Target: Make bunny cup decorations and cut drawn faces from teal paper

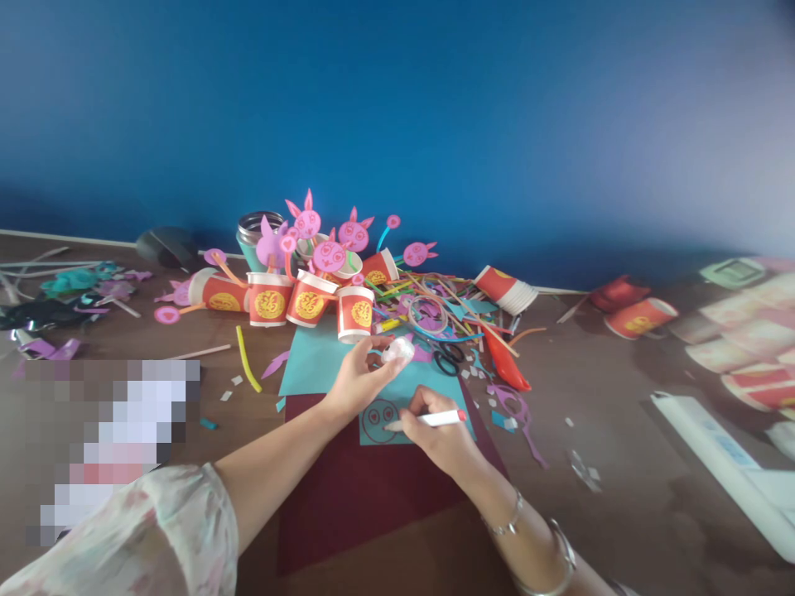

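My right hand [436,426] is closed round a white marker with a red end [444,418]. Its tip is down at a round face drawn on a small light blue piece of paper [366,437]. The face has heart-shaped eyes inside circles. Above the drawing, my left hand [363,374] grips a roll of clear tape [398,351] between thumb and fingers. Beneath both hands lie a larger light blue sheet [310,364] and a dark red sheet [323,505].
Several red paper cups [271,300] with pink paper bunny heads [329,255] stand behind my hands. Scissors [448,358], pipe cleaners and scraps [428,310] are piled to their right. A red balloon [509,362], stacked cups [506,288] and a white object [714,455] lie further right.
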Motion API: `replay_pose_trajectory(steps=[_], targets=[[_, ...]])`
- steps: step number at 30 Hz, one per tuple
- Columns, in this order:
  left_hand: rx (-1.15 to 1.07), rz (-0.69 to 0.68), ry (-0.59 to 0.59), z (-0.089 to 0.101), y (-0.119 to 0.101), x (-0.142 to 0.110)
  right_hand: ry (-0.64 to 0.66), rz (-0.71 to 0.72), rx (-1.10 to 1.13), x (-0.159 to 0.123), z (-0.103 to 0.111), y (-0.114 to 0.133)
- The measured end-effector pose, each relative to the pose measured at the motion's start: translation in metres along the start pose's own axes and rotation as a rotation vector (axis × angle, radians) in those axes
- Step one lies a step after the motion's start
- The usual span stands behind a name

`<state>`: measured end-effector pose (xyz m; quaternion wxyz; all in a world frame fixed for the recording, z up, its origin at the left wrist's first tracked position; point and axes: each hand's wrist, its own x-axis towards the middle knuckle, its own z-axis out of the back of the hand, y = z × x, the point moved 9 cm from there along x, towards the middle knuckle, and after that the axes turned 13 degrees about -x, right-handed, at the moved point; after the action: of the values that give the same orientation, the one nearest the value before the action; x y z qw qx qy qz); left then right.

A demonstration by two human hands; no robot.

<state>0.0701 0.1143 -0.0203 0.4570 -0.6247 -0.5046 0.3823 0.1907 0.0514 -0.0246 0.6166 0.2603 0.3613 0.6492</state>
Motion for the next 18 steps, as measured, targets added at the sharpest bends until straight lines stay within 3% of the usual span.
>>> replay_pose_trajectory(steps=[18], targets=[[-0.011, 0.001, 0.003, -0.0002, 0.0, 0.0002, -0.017, -0.014, 0.008, 0.0008, 0.0, -0.0021]])
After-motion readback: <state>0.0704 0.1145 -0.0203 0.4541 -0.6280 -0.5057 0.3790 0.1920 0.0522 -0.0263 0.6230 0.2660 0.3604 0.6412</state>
